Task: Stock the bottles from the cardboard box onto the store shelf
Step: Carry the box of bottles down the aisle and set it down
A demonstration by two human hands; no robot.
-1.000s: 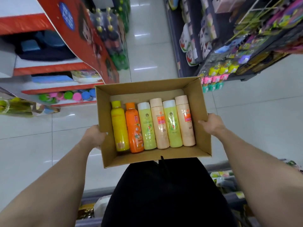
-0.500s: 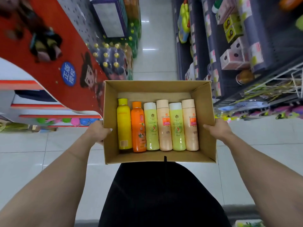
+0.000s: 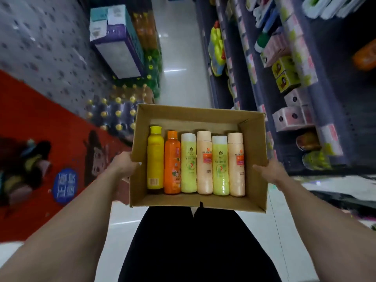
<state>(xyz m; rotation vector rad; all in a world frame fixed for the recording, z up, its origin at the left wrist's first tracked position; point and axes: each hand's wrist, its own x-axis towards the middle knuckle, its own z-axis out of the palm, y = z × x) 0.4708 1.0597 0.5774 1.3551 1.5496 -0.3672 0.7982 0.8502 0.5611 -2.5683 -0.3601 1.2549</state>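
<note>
**Box of bottles carried level down the aisle, shelf to the right**

A cardboard box [image 3: 198, 205] is gripped at both side walls, the left hand [image 3: 124, 164] on the left wall and the right hand [image 3: 270, 171] on the right. Six bottles [image 3: 196, 163] are laid flat inside, caps to the far end. The store shelf [image 3: 289, 94] is seen to the right, nearer the right hand; nothing is judged stocked yet.

The view has swung up the aisle, bringing the store shelf [image 3: 301, 82] closer on the right.
</note>
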